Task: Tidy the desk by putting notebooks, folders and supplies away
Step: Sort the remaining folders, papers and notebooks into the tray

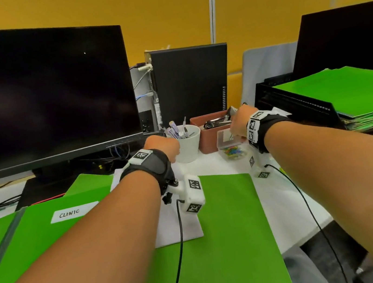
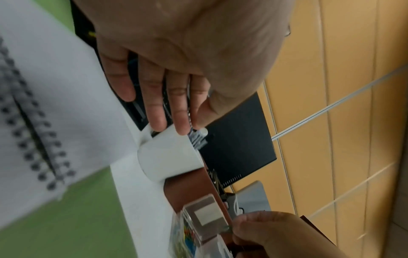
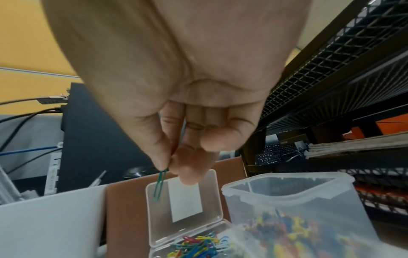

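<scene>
My right hand point(image 3: 174, 167) pinches a green paper clip point(image 3: 159, 185) between thumb and fingers, just above the raised lid of a clear box of coloured paper clips point(image 3: 183, 200). In the head view that right hand point(image 1: 238, 123) hovers over the clip box point(image 1: 231, 145). My left hand point(image 2: 167, 125) holds nothing; its straight fingers point(image 2: 159, 108) reach the rim of a white pen cup point(image 2: 170, 157). An open spiral notebook point(image 2: 44, 104) lies on green folders point(image 1: 229, 220) in front of me. One folder bears the label CLINIC point(image 1: 47, 227).
A brown box point(image 1: 211, 132) with scissors stands behind the clip box. A clear tub of push pins point(image 3: 298, 218) sits beside it. A black mesh tray point(image 1: 297, 104) holding green folders is at right. A monitor point(image 1: 39, 96) and a computer tower point(image 1: 192, 79) stand behind.
</scene>
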A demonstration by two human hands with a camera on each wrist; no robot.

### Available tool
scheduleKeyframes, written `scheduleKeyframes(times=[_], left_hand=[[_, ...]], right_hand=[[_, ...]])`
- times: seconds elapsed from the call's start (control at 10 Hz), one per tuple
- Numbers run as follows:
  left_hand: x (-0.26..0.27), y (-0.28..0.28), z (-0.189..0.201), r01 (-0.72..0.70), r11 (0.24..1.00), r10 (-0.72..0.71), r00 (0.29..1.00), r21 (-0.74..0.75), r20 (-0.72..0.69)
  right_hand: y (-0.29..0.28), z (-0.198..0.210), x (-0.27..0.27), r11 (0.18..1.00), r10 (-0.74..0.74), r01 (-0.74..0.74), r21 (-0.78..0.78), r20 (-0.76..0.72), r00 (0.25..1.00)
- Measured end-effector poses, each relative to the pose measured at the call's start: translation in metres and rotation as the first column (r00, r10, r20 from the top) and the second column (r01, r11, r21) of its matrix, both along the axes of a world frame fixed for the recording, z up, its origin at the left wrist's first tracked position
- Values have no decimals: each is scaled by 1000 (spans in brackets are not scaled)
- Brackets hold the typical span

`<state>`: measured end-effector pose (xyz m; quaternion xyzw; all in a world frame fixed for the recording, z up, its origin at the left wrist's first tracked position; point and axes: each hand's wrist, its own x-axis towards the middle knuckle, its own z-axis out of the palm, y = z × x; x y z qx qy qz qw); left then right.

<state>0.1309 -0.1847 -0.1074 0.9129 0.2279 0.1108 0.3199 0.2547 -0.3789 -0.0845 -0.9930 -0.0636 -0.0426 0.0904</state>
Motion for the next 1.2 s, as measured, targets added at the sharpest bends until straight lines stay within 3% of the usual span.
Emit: scheduleKeyframes(times=[0.1,0.2,0.3,0.4,0.5,0.6,0.7,0.8,0.9,1.0,1.2], left_hand=[[6,-17,-12,48,963,-34,998,-265,55],[22,-19,-21,4,829,50,995,-559,82],[19,-7,-27,-9,912,35,998,-410,57],[0,19,-24,-35,980,31,999,-196,-23],[-12,67,-29,-180,929,193,981,-322,9],[-38,96,-26,-233,948,231,972,-215,-37],[-74,110,-20,-275,942,261,961,-193,-94],[-87,122,-27,-277,929,256,960,-245,-118],[-90,126,-35,-264,876,261,963,-404,-64],[-92,125,-37,-247,843,256,966,-478,-49],[-98,126,-38,-228,861,215,973,-454,-82]], right_hand=[[-7,-6,8,1000,-19,19,14,26,999],[-9,-11,9,999,-39,38,37,25,999],[-6,-15,-3,996,-17,19,87,-25,1000],[8,-13,-26,973,119,-84,216,-156,981],[34,-21,-64,890,334,-185,417,-320,887],[63,-33,-95,841,442,-209,498,-412,797],[89,-49,-102,862,414,-217,458,-390,822],[102,-60,-103,914,367,-273,299,-329,870],[108,-65,-103,933,350,-293,208,-340,873],[109,-68,-105,933,318,-226,281,-345,883],[109,-67,-104,878,302,-125,463,-332,894]])
